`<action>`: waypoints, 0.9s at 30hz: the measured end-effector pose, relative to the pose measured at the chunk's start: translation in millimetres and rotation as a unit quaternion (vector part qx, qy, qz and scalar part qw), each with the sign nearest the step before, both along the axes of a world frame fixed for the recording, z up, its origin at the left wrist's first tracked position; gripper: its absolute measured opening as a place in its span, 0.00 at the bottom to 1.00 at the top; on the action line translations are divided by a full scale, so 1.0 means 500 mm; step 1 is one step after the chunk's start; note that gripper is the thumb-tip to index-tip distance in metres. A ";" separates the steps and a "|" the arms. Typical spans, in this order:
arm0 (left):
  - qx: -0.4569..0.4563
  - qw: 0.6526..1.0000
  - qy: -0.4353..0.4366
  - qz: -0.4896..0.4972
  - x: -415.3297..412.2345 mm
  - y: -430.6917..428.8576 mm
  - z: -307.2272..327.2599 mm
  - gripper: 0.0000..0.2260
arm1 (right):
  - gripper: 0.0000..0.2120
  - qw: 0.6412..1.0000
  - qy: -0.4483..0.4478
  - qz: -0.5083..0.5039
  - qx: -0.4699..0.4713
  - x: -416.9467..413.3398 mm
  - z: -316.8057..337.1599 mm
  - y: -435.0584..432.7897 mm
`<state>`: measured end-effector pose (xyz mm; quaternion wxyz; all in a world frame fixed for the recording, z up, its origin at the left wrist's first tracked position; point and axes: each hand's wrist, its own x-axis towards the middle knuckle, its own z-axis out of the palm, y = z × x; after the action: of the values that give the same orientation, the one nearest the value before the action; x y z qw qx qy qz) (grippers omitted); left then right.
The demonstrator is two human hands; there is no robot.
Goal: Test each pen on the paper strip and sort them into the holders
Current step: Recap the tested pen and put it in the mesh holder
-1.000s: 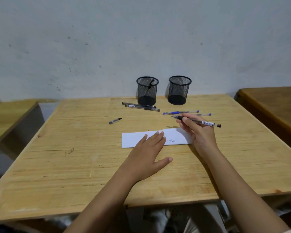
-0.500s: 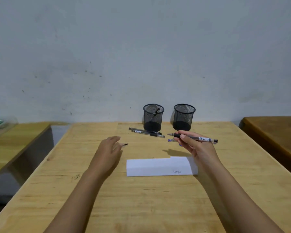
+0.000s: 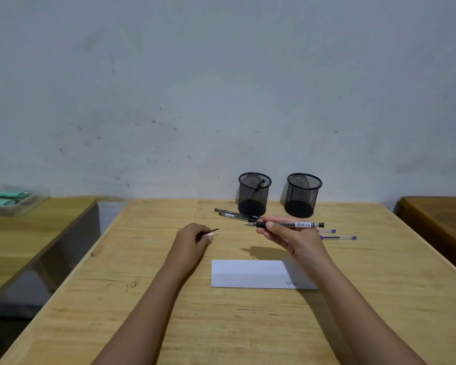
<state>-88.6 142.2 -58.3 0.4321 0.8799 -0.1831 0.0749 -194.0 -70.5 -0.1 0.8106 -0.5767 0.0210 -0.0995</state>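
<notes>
On the side table at far left sits a clear tray (image 3: 15,204) with green things in it. On the main table (image 3: 148,299), the left hand (image 3: 192,239) lies with fingers curled, pinching a small cap (image 3: 211,233) whose dark tip pokes out to the right. Two black pens (image 3: 233,216) lie side by side just before the left holder (image 3: 254,193), which has one dark pen leaning inside. The strip (image 3: 248,273) lies flat nearer the person, with scribbles at its right end. The right hand (image 3: 291,242) is raised above the table and grips a black pen (image 3: 287,224), uncapped and level, tip pointing left. Behind it stands the right holder (image 3: 303,194). Two blue pens (image 3: 338,237) lie just right of that hand.
</notes>
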 end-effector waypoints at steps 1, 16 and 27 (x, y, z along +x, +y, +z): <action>-0.053 0.999 0.013 -0.003 -0.013 -0.007 0.010 0.05 | 0.10 1.000 0.001 0.002 -0.004 -0.001 0.001 0.002; -0.262 0.954 0.068 -0.131 -0.098 -0.047 0.110 0.10 | 0.08 1.000 -0.007 0.023 0.014 -0.022 0.025 0.019; -0.393 0.902 0.124 -0.130 -0.144 -0.080 0.130 0.10 | 0.14 0.998 -0.027 0.033 0.051 -0.037 0.036 0.019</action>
<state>-160.7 102.3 7.0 0.7677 0.6093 -0.1967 -0.0260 -212.3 -61.0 17.9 0.8421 -0.5319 -0.0146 -0.0873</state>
